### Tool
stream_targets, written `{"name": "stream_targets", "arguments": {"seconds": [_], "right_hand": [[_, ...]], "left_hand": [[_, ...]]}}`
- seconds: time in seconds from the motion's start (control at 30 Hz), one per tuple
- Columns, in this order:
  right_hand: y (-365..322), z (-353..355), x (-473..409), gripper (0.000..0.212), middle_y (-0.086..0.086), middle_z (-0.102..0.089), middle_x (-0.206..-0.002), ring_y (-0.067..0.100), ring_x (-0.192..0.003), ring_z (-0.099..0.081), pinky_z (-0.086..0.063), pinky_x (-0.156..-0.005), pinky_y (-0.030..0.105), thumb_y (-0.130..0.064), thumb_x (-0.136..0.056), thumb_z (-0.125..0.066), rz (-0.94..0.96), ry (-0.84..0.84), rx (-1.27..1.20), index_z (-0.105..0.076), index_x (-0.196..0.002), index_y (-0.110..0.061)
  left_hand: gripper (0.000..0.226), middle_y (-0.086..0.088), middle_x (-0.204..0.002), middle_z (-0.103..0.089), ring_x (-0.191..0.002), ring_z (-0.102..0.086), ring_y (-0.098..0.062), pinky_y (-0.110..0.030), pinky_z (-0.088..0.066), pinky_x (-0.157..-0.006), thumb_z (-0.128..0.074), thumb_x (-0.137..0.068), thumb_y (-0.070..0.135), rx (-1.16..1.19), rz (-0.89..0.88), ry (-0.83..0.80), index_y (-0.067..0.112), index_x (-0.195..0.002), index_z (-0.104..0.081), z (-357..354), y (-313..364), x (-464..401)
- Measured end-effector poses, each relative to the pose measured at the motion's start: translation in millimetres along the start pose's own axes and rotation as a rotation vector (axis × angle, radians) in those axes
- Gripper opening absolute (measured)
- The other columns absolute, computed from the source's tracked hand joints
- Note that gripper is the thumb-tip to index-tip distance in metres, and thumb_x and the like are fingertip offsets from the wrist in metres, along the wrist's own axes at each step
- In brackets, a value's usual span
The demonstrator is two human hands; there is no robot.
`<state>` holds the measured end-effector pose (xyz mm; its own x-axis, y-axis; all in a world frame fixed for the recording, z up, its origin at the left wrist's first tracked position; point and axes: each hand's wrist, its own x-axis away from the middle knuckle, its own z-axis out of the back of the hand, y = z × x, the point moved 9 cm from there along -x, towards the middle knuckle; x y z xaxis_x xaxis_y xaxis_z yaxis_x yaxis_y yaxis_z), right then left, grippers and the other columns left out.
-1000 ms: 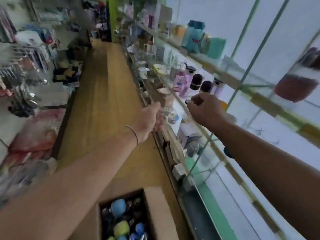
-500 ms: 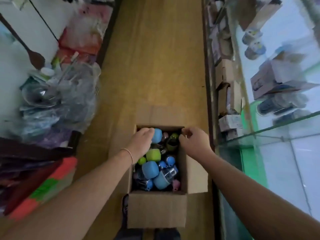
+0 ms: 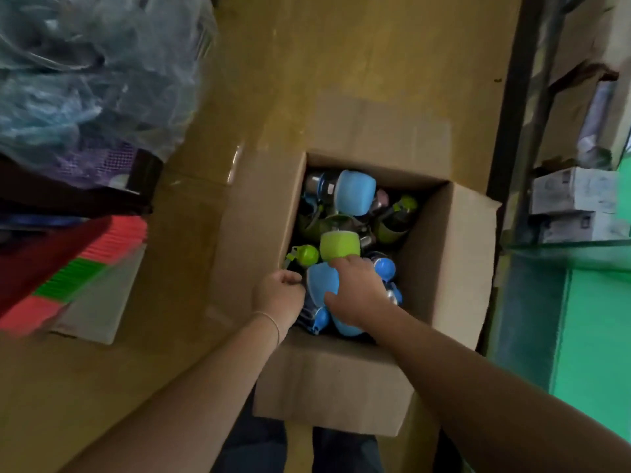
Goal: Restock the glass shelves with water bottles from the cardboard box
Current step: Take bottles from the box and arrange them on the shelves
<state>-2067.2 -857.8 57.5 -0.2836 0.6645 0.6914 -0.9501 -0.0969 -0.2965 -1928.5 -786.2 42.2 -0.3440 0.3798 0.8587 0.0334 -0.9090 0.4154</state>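
A clear plastic bag (image 3: 95,73) of goods lies above stacked red-and-green packets (image 3: 65,268) on the wooden floor (image 3: 341,46).

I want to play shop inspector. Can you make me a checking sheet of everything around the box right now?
Surface: brown wooden floor; the cardboard box sits on it, flaps open.
Job's things: many water bottles with blue and green caps piled in the box, such as a green cap and a blue cap.
Clutter: clear plastic bag of goods and a red and green stack to the left.
Hands: left hand curled at the box's left wall, what it holds unclear; right hand grips a blue-capped bottle.
Cables: nothing seen.
Surroundings: glass shelf with small white boxes on the right.
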Motion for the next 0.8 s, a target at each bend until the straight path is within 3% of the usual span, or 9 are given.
{"name": "stream_targets", "arguments": {"seconds": [0.13,0.23,0.33,0.4,0.5,0.63,0.7,0.8], "right_hand": [[-29,-36,-34,0.060,0.009,-0.044,-0.136,0.030,-0.128,-0.037,-0.035,-0.102,0.042,-0.034,-0.081,-0.069,0.165,-0.039,0.322,-0.045,-0.134,-0.017],[-43,-65,-48,0.061,0.011,-0.045,-0.134,0.032,-0.126,-0.039,-0.032,-0.104,0.043,-0.036,-0.081,-0.069,0.253,-0.074,0.510,-0.044,-0.133,-0.016],[-46,-80,-55,0.055,0.013,-0.046,-0.136,0.034,-0.125,-0.039,-0.028,-0.107,0.046,-0.034,-0.087,-0.063,0.245,-0.075,0.620,-0.044,-0.135,-0.014],[-46,-83,-59,0.053,0.013,-0.045,-0.137,0.034,-0.127,-0.038,-0.026,-0.107,0.046,-0.030,-0.091,-0.059,0.222,-0.063,0.641,-0.043,-0.138,-0.012],[-45,-81,-66,0.047,0.012,-0.047,-0.136,0.032,-0.126,-0.039,-0.029,-0.105,0.043,-0.027,-0.094,-0.055,0.184,-0.048,0.649,-0.045,-0.137,-0.011],[-46,-72,-68,0.047,0.013,-0.046,-0.133,0.033,-0.122,-0.041,-0.033,-0.101,0.042,-0.029,-0.089,-0.062,0.136,-0.048,0.687,-0.052,-0.132,-0.011],[-44,-63,-65,0.048,0.013,-0.045,-0.130,0.034,-0.118,-0.042,-0.035,-0.098,0.043,-0.034,-0.084,-0.068,0.108,-0.043,0.673,-0.058,-0.125,-0.014],[-28,-43,-57,0.057,0.010,-0.046,-0.124,0.034,-0.114,-0.043,-0.038,-0.094,0.044,-0.048,-0.072,-0.074,0.025,-0.075,0.501,-0.061,-0.117,-0.016]], "left_hand": [[0.010,-0.009,-0.082,-0.059,-0.067,-0.052,-0.021,-0.031,-0.044,-0.061,-0.050,-0.087,0.020,0.061,0.114,-0.056,0.020,-0.087,-0.060,-15,-31,-12],[0.026,-0.006,-0.071,-0.051,-0.060,-0.048,-0.017,-0.029,-0.043,-0.056,-0.038,-0.100,0.017,0.118,0.205,-0.102,0.016,-0.078,-0.052,-22,-42,-11],[0.029,-0.007,-0.077,-0.053,-0.076,-0.053,-0.023,-0.037,-0.049,-0.073,-0.037,-0.102,0.024,0.124,0.251,-0.142,0.016,-0.078,-0.053,-24,-55,-16],[0.031,-0.009,-0.093,-0.057,-0.093,-0.056,-0.026,-0.041,-0.052,-0.083,-0.036,-0.102,0.031,0.143,0.270,-0.162,0.009,-0.104,-0.058,-26,-62,-21],[0.047,-0.007,-0.111,-0.056,-0.099,-0.055,-0.023,-0.038,-0.050,-0.083,-0.034,-0.101,0.045,0.253,0.336,-0.175,0.014,-0.133,-0.048,-27,-69,-21],[0.057,-0.012,-0.140,-0.048,-0.117,-0.053,-0.028,-0.040,-0.047,-0.095,-0.030,-0.100,0.050,0.315,0.347,-0.210,0.014,-0.143,-0.038,-27,-65,-16],[0.058,-0.014,-0.144,-0.044,-0.126,-0.049,-0.031,-0.042,-0.045,-0.099,-0.030,-0.101,0.049,0.326,0.351,-0.208,0.013,-0.146,-0.034,-26,-61,-12],[0.057,-0.015,-0.144,-0.044,-0.124,-0.050,-0.029,-0.041,-0.045,-0.098,-0.030,-0.101,0.048,0.316,0.322,-0.213,0.014,-0.146,-0.033,-24,-53,-5]]}}
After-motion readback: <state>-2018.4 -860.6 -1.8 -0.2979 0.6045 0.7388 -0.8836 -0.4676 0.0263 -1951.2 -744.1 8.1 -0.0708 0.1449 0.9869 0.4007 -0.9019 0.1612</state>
